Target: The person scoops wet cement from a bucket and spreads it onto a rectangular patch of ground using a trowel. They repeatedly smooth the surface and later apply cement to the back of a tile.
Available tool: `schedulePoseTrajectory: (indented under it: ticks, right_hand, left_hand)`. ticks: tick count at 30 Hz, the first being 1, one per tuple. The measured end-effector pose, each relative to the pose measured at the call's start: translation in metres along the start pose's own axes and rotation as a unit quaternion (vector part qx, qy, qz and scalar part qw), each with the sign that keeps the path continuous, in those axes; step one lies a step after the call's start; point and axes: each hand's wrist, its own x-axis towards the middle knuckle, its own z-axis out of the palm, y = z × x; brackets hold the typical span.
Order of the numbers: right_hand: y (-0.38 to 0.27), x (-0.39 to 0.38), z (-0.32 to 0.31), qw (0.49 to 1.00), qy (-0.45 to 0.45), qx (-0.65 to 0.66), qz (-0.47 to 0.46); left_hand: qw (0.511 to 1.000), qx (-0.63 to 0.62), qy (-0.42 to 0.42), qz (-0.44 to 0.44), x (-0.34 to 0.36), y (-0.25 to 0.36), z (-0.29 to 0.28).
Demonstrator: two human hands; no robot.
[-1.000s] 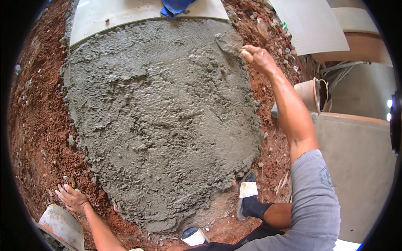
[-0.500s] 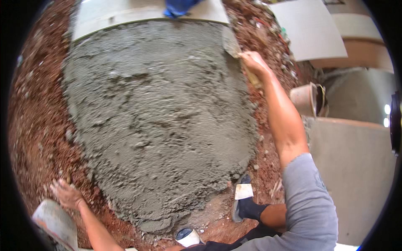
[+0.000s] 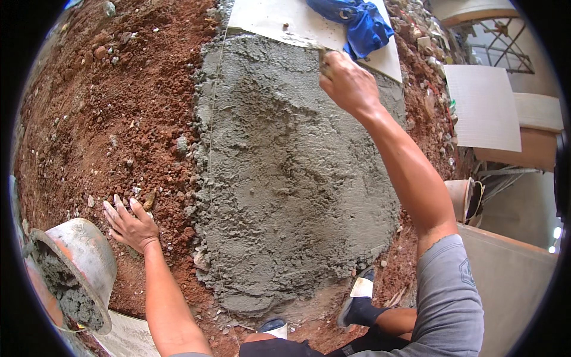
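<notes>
Wet grey concrete [image 3: 279, 178] forms a rough slab down the middle, with a thin string along its left side. My right hand [image 3: 345, 77] is closed on a trowel [image 3: 323, 55] at the slab's far edge, against a pale board [image 3: 262, 15]. A crumpled blue cloth [image 3: 363, 33] lies on that board, beside the trowel. My left hand [image 3: 131, 223] rests with fingers spread on the red soil [image 3: 119, 119], left of the slab. Just below it a tipped bucket [image 3: 74, 262] holds grey mix.
My sandalled feet are at the slab's near end. To the right stand another bucket [image 3: 461, 199], pale panels [image 3: 482, 104], metal framing [image 3: 499, 50] and a grey sheet [image 3: 505, 268]. Loose rubble lines the right side of the slab.
My right hand with the trowel has moved from the slab's far right corner leftward along the board's edge. The view has swung left, showing more soil and the bucket of mix.
</notes>
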Motion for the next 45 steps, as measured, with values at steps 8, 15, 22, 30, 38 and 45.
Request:
schedulePoseTrajectory:
  ticks: [8, 15, 22, 30, 38, 45]
  right_hand:
    - [0.025, 0.013, 0.017, 0.997, -0.034, -0.049, 0.049]
    - [0.192, -0.06, 0.038, 0.981, -0.026, -0.089, 0.171]
    - [0.308, -0.151, 0.043, 0.92, -0.051, -0.159, 0.353]
    - [0.312, -0.191, 0.044, 0.923, -0.023, -0.007, 0.385]
    - [0.206, -0.308, 0.094, 0.908, 0.038, 0.132, 0.396]
    - [0.068, -0.292, 0.006, 0.949, 0.057, 0.255, 0.174]
  left_hand:
    - [1.0, 0.028, 0.005, 0.011, 0.0, -0.003, 0.005]
    - [0.997, 0.079, 0.003, 0.023, 0.006, -0.024, 0.03]
    - [0.993, -0.024, 0.075, 0.092, 0.019, -0.042, 0.041]
    - [0.994, -0.053, 0.031, 0.088, 0.026, -0.041, 0.04]
    - [0.997, 0.063, -0.011, 0.041, 0.03, -0.032, 0.039]
    - [0.893, -0.075, 0.377, 0.233, 0.025, -0.003, 0.023]
